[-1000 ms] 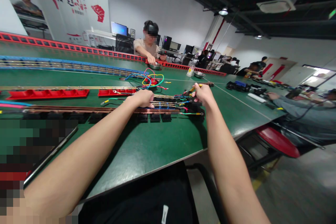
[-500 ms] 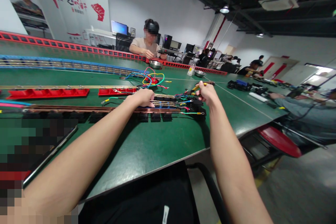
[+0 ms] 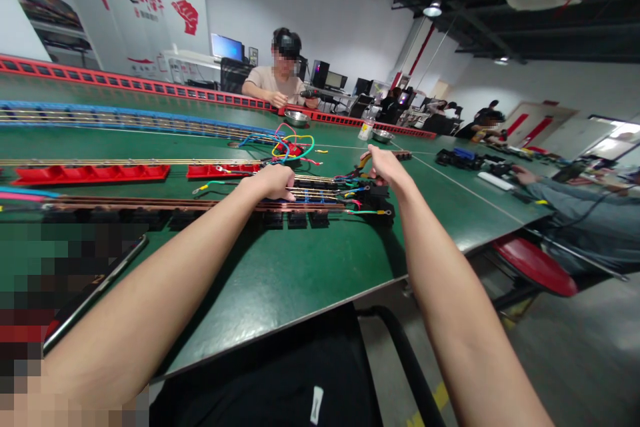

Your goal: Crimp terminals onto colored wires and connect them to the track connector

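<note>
Bare forearms (image 3: 200, 257), bare hands (image 3: 273, 183); black clothing (image 3: 265, 367) — small, narrow white tag (image 3: 317, 404)

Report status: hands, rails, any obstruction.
Left hand on the rails. Right hand at their wired end, grip unclear. Rails along the table, looped wires just beyond left hand.

"What colour's that bench (image 3: 260, 280)?"
"Deep green, with coppery brown rails (image 3: 150, 203) over black blocks (image 3: 273, 219)."
"And the looping wires (image 3: 287, 152)?"
"Pinkish red, yellow, blue and green. That stool seat (image 3: 537, 267) is red, too."
</note>
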Available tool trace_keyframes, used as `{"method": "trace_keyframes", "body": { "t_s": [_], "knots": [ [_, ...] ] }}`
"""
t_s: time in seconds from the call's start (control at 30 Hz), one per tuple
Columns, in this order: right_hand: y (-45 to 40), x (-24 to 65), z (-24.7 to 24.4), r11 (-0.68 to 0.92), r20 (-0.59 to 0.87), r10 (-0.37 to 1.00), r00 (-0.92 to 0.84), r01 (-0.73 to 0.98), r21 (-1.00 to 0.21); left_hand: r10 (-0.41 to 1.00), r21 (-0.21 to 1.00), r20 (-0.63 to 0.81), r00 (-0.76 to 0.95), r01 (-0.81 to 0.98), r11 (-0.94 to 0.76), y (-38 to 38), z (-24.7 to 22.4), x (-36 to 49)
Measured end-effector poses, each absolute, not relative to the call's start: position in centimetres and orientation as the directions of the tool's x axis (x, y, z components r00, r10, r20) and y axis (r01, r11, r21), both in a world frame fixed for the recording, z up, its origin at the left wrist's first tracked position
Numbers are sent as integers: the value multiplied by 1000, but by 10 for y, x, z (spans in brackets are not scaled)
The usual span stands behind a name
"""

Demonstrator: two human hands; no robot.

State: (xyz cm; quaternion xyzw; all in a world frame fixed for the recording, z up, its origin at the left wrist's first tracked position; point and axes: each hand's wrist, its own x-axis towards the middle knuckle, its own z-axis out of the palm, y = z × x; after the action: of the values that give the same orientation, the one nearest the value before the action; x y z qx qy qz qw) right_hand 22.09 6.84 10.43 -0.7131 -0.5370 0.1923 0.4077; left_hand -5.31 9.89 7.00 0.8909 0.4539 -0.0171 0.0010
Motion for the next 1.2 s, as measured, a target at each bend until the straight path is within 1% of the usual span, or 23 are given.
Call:
{"method": "trace_keyframes", "body": {
  "t_s": [0.1,0.17,0.23,0.3,0.4,0.5,0.6,0.67,0.77,0.93,1.03,1.1,1.2],
  "knots": [
    [64,217,104,-77,173,937,304,663,-744,811,-14,-30,585,811,-585,98,70,-54],
    [57,216,106,-90,140,950,279,675,-732,813,-19,-32,581,813,-582,98,70,-54],
    [50,219,107,-119,82,960,269,654,-747,812,-15,-31,582,812,-583,98,69,-54],
    [44,225,108,-161,6,964,266,600,-784,811,-6,-29,584,812,-584,99,69,-55],
    [38,238,104,-213,-101,963,250,473,-855,813,11,-33,581,814,-581,99,69,-55],
    [36,248,96,-237,-156,961,228,390,-890,812,18,-38,582,813,-582,97,70,-54],
    [36,254,89,-262,-191,956,224,344,-902,817,15,-42,576,818,-576,96,71,-54],
    [36,256,88,-262,-196,957,212,353,-898,819,12,-43,573,820,-573,96,71,-54],
    [36,256,88,-235,-183,970,161,424,-874,814,13,-36,579,815,-579,98,70,-54],
    [36,250,88,-120,-115,992,47,606,-786,813,30,-25,581,814,-580,99,68,-56],
    [36,243,88,-70,-80,997,18,693,-718,814,12,-29,580,815,-580,99,68,-56],
    [37,237,90,-52,-85,996,-3,775,-630,812,-10,-34,582,813,-583,98,69,-56],
    [38,228,93,-1,-70,997,-30,912,-411,810,-33,-36,586,809,-587,99,68,-55]
  ]
}}
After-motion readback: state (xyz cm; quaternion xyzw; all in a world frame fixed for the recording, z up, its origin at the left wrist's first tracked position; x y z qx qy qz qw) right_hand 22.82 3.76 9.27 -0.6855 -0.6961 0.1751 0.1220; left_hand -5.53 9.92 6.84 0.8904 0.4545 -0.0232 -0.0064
